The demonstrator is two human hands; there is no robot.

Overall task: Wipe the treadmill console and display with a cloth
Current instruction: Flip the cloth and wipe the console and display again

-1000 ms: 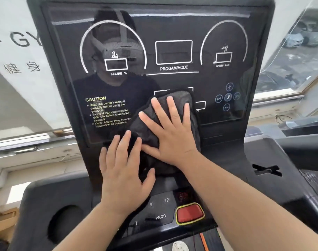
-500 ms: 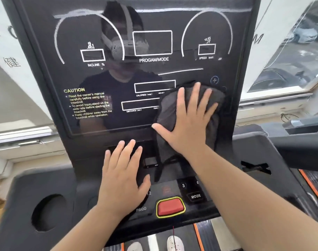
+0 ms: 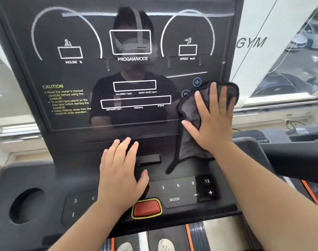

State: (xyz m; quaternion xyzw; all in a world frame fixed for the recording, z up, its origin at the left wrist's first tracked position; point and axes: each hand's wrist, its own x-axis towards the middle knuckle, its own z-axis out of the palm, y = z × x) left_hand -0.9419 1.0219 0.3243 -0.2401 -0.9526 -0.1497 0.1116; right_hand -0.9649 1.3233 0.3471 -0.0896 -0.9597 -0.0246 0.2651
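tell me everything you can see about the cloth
The cloth is a dark grey, soft-looking fabric with a darker stitched border. The right hand presses it flat, fingers spread, against the lower right corner of the display, partly covering the round button icons there. Its top edge reaches past the display's right frame. The lower part hangs loose and creased, a corner trailing down onto the console below.

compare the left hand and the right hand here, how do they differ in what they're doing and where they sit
The right hand presses a grey cloth flat against the lower right corner of the display; the left hand is bare and holds nothing. The right hand sits higher, on the upright panel, while the left hand rests lower on the console, just above the red button. Both are open, palm down, fingers spread.
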